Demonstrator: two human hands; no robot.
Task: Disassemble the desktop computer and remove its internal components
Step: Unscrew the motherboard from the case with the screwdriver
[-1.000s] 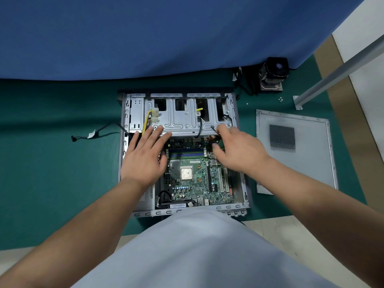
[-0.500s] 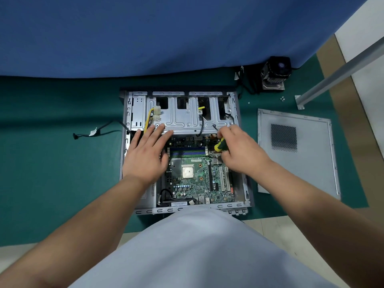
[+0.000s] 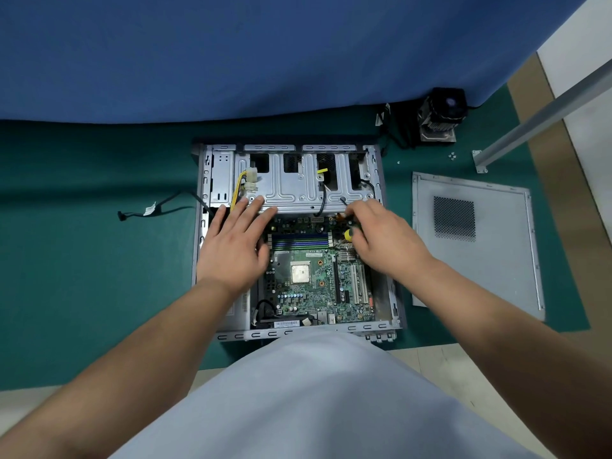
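Left hand [image 3: 231, 246] lies flat, fingers spread forward; right hand [image 3: 381, 236] seems curled, both arms outstretched.

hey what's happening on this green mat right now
A person is taking apart an open grey metal desktop computer case lying on the green mat. The left hand rests flat on the silver metal drive cage. The right hand grips a yellow-and-black-handled screwdriver, tip at the cage's near edge. The green motherboard is still inside. The grey side panel and black cooler fan already lie outside.
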